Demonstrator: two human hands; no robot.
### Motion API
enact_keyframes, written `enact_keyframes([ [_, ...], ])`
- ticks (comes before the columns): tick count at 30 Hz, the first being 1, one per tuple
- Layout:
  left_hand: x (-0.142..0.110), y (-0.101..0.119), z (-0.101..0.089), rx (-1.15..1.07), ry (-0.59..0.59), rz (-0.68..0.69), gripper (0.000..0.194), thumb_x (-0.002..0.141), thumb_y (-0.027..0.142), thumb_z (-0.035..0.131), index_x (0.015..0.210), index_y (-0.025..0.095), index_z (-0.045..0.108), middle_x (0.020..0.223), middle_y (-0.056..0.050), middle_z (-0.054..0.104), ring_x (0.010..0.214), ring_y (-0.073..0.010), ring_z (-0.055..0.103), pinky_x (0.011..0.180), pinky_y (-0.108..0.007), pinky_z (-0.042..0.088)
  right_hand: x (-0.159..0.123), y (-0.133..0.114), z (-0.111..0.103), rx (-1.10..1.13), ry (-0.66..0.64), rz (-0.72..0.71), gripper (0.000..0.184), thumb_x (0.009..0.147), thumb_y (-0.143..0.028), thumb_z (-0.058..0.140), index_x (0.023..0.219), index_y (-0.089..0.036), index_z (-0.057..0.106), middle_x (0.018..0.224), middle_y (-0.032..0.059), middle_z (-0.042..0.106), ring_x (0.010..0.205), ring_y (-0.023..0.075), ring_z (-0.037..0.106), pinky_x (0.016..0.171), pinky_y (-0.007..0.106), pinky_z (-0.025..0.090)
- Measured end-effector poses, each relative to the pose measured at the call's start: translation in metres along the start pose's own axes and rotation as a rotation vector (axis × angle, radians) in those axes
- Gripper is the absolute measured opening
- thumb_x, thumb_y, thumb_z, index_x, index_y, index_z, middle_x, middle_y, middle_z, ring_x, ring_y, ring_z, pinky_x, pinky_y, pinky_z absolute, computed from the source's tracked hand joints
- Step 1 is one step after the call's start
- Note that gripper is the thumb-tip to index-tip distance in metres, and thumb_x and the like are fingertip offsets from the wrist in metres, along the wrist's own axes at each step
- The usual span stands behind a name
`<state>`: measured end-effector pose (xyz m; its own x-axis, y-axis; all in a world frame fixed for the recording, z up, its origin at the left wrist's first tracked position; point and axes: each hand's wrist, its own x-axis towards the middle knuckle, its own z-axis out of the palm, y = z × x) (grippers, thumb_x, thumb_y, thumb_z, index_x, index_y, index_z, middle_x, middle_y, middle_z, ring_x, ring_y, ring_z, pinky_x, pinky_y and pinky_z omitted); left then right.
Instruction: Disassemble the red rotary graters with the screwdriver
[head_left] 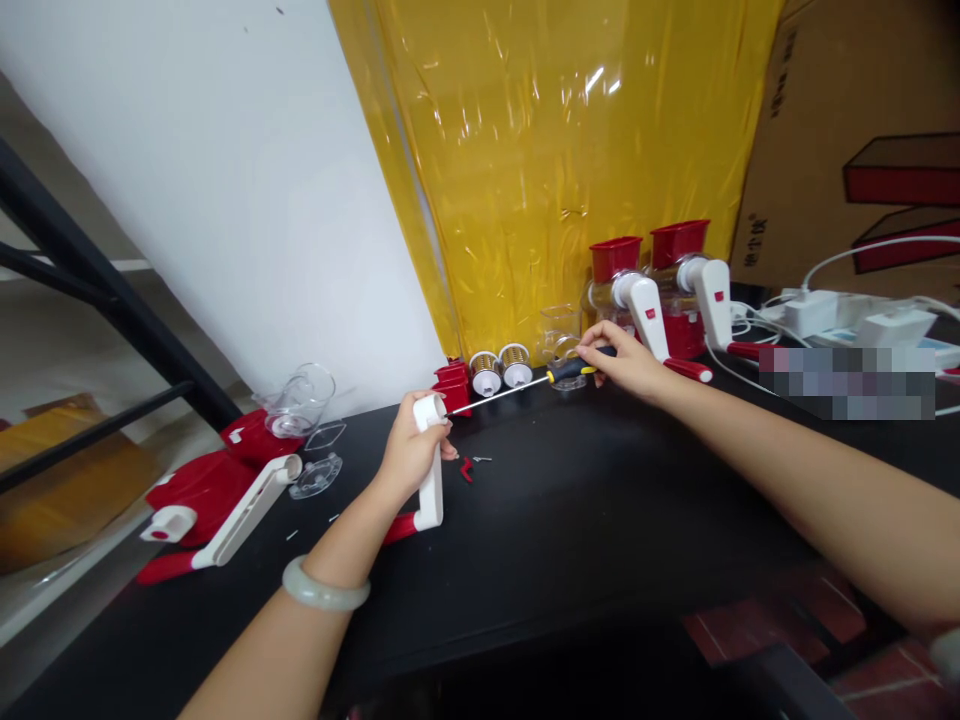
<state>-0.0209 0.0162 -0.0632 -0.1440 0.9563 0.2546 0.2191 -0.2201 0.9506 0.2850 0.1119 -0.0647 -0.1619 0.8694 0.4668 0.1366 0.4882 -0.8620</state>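
My left hand [409,445] is closed around a white crank handle [430,490] with a red grip, held above the black table. In my right hand [611,358] is a screwdriver [571,370] with a black and yellow handle, pinched near its end. Its long shaft points left, and the tip meets the top end of the crank handle. Just right of the left hand, a small red clip [466,469] and a small metal screw [482,459] lie on the table. Behind them stand red parts [452,385] and two ribbed drums [486,372] with white ends.
Two assembled red-and-white crank machines [637,300] stand at the back right, near white chargers and cables [814,313]. On the left lie red machine bodies [206,495], another white crank handle [247,510] and clear plastic parts [304,395]. A cardboard box [847,130] stands behind.
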Motion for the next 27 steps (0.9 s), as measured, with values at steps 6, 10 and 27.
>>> enact_keyframes([
  [6, 0.000, 0.004, 0.001, -0.006, 0.016, -0.010, 0.046, 0.061, 0.016, 0.062, 0.103, 0.021, 0.043, 0.058, 0.009, 0.056, 0.039, -0.0128, 0.056, 0.045, -0.029, 0.053, 0.001, 0.002, -0.003, 0.162, -0.064, 0.023, 0.040, 0.069, -0.042, 0.075, 0.095, -0.023, 0.051, 0.087, -0.0015, 0.056, 0.067, 0.0115, 0.057, 0.057, 0.028, 0.051],
  [10, 0.000, 0.004, 0.002, -0.012, 0.000, -0.005, 0.046, 0.062, 0.016, 0.063, 0.103, 0.021, 0.043, 0.059, 0.009, 0.055, 0.039, -0.0131, 0.056, 0.044, -0.029, 0.052, 0.000, 0.000, -0.005, 0.303, -0.076, 0.024, 0.046, 0.064, -0.037, 0.080, 0.098, -0.024, 0.051, 0.089, -0.0034, 0.054, 0.065, 0.0089, 0.054, 0.059, 0.026, 0.049],
  [27, -0.003, 0.006, 0.002, -0.018, 0.014, -0.009, 0.046, 0.061, 0.016, 0.063, 0.102, 0.022, 0.043, 0.060, 0.010, 0.055, 0.039, -0.0131, 0.056, 0.044, -0.030, 0.053, 0.002, 0.008, -0.004, -0.125, -0.034, 0.054, 0.039, 0.085, -0.063, 0.049, 0.083, -0.024, 0.047, 0.043, -0.0079, 0.039, 0.035, 0.0096, 0.038, 0.036, 0.022, 0.026],
])
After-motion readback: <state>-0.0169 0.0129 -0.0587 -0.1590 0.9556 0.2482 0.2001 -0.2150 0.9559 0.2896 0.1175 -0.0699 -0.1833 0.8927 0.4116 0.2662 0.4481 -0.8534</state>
